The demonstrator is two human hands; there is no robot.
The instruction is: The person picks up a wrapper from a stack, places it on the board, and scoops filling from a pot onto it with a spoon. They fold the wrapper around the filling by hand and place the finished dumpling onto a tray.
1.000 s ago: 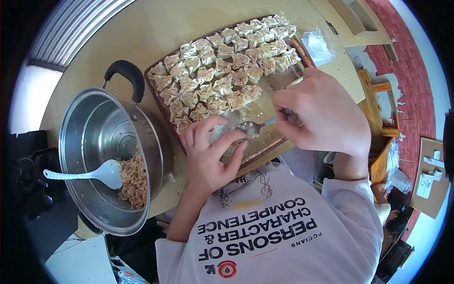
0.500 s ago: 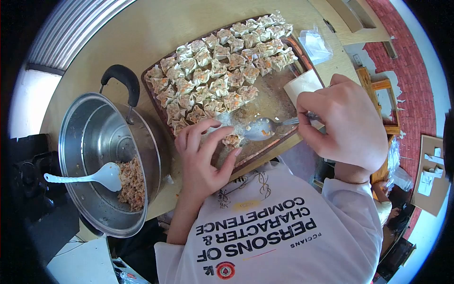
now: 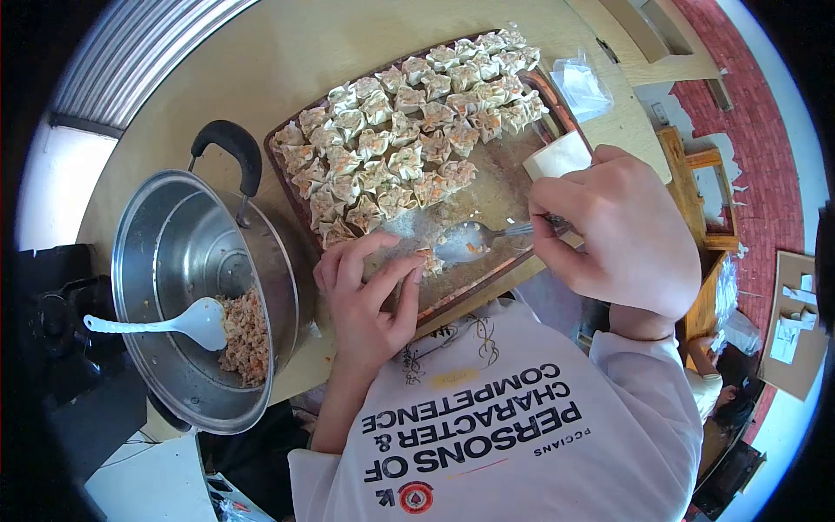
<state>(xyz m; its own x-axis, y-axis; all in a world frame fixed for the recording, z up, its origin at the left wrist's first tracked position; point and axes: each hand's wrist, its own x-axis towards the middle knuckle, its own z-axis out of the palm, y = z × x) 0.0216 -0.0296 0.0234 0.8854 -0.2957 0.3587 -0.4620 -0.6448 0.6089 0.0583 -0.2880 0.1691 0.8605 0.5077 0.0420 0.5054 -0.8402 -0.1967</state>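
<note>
My right hand (image 3: 617, 230) grips the handle of a metal spoon (image 3: 470, 241), whose bowl is low over the near part of the tray. Between the thumb and fingers of my left hand (image 3: 370, 291) is a dumpling (image 3: 432, 263), partly hidden by the fingertips; the spoon's tip is close beside it. Rows of open-topped filled dumplings (image 3: 404, 129) cover the far and left parts of the brown tray (image 3: 509, 178). A stack of pale wrappers (image 3: 558, 157) lies at the tray's right side, just beyond my right hand.
To the left stands a metal pot (image 3: 196, 261) with a black handle. It holds ground filling (image 3: 246, 339) and a white ladle (image 3: 200, 324). A clear plastic bag (image 3: 581, 87) lies on the table (image 3: 339, 43) past the tray. Another person (image 3: 706, 383) is partly visible at far right.
My left thumb and fingers have drawn closer together around the dumpling. My right hand and the spoon have shifted slightly left, bringing the spoon's bowl nearer the dumpling.
</note>
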